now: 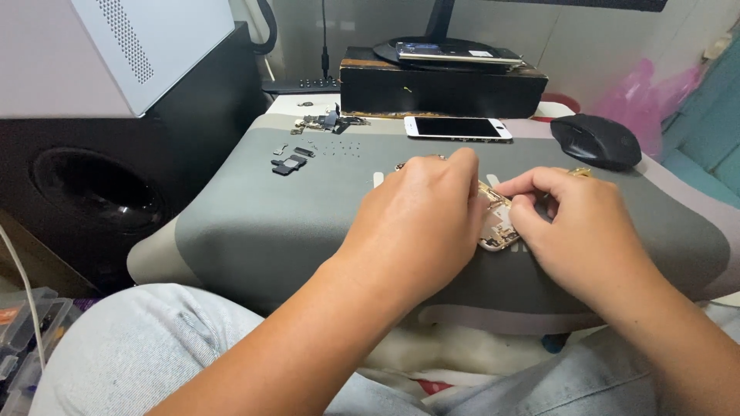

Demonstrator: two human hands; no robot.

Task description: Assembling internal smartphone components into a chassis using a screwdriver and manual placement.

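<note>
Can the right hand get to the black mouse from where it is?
Probably yes. The right hand rests on the gold phone shell, and the black mouse sits just beyond it on the grey mat, with nothing lying between them.

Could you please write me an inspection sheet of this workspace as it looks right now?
Surface: grey mat across the lap.
Job's things: opened gold phone body, mostly hidden between both hands.
Clutter: small removed parts and more parts at the mat's far left; white phone screen; black mouse.
Grips: left hand covers the phone body; right hand pinches at its edge.
Cables: white cable at far left.
Surroundings: black speaker, dark box, plastic organiser.
</note>
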